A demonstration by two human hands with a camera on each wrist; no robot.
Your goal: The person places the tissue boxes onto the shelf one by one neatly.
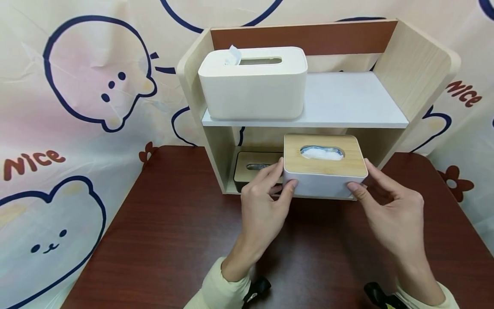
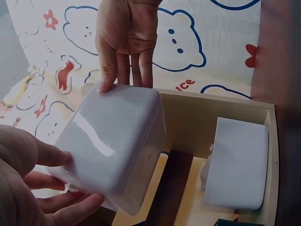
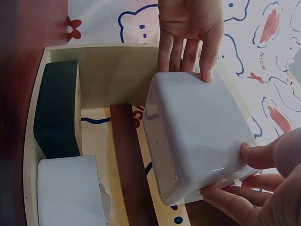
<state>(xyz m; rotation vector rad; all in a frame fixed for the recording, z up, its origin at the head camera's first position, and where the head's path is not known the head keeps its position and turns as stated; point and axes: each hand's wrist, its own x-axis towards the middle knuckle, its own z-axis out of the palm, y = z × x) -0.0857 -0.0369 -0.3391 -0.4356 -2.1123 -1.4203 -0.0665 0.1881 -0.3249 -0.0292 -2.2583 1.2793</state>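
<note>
In the head view a white tissue box with a wooden lid and oval slot stands at the front of the lower shelf. My left hand holds its left end, thumb on the front corner. The right hand grips the opposite end, thumb in front and fingers along the side. Left of it, a dark tissue box with a wooden lid is partly hidden by the left hand. Both wrist views show the hands around the ends of a glossy white box with a hollow underside.
The wooden shelf unit stands on a dark red-brown table. A large white tissue box occupies the upper board's left half. In the right wrist view, a dark green box and a white box rest inside the unit.
</note>
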